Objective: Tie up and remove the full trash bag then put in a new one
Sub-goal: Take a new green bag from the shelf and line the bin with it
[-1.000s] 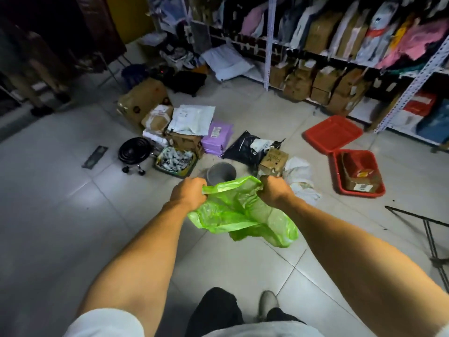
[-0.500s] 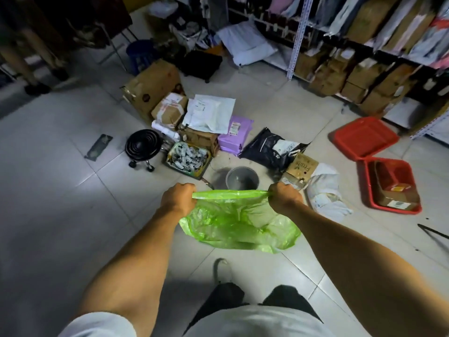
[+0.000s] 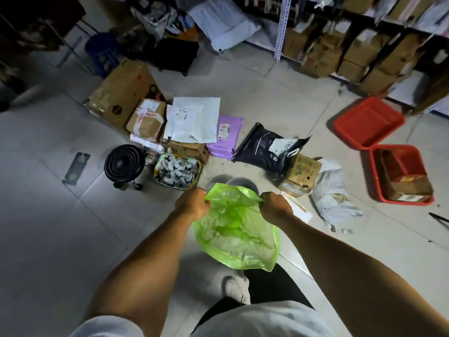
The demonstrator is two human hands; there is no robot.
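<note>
A translucent green trash bag [image 3: 237,229] hangs in the air between my hands, its mouth at the top and its body drooping toward my legs. My left hand [image 3: 193,205] is closed on the left edge of the mouth. My right hand [image 3: 274,206] grips the right edge. Just beyond the bag stands a small grey bin [image 3: 243,182] on the floor; only its far rim shows above the green plastic. I cannot see inside the bin.
Around the bin lie cardboard boxes [image 3: 126,93], a purple parcel [image 3: 227,137], a black mailer bag [image 3: 269,147], a basket of small items [image 3: 178,171] and a black rolling stool [image 3: 125,162]. Red trays [image 3: 369,122] sit at the right. Shelving with boxes lines the back.
The view has closed in on the bin. My hands have drawn nearer together, so the bag's mouth went from a taut flat line to bunched, and the bag now hangs longer.
</note>
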